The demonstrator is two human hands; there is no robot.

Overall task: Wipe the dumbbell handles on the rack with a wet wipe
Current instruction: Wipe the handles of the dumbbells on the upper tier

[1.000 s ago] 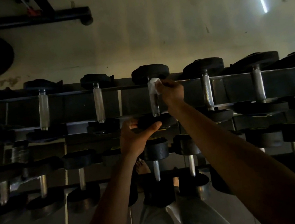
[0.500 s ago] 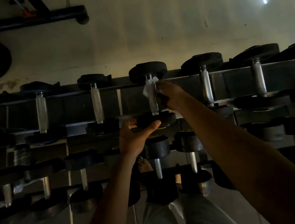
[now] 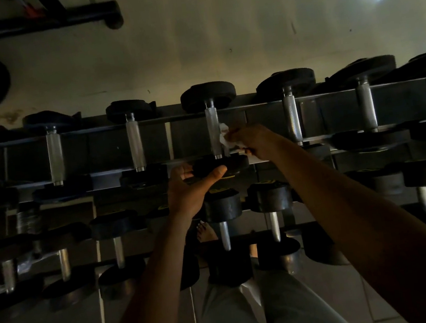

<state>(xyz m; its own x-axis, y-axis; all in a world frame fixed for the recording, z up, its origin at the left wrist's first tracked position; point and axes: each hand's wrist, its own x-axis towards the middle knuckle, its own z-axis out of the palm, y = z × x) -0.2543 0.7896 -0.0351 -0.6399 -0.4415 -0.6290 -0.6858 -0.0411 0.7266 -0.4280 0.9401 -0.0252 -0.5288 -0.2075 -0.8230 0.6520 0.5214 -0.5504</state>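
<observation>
On the top rail of the rack (image 3: 148,121), left of both hands, two dumbbells lie untouched with bare knurled handles; whether they have been wiped I cannot tell.

The left hand (image 3: 188,191) cups the near head (image 3: 220,165) of the middle dumbbell — thumb laid across its front edge, fingers curled round its left side. I judge this grip is there to steady the weight in its cradle so that it does not roll or twist while the handle is rubbed.

Just beyond that thumb stands the handle (image 3: 213,131), running from the near head up to the far one. Its upper part is bare and bright.

The wet wipe (image 3: 224,137) is bunched against the handle's right side, low down, close above the left thumb. The right hand (image 3: 255,142) pinches it between thumb and curled fingertips, narrow and tight, reaching in from the right. The handle itself is not wrapped — the wipe only presses its flank, so the left side looks to be out of contact.

Right of the right hand's knuckles, three more handles stand in a row on the same rail, all apart from the fingers and probably next in turn.
</observation>
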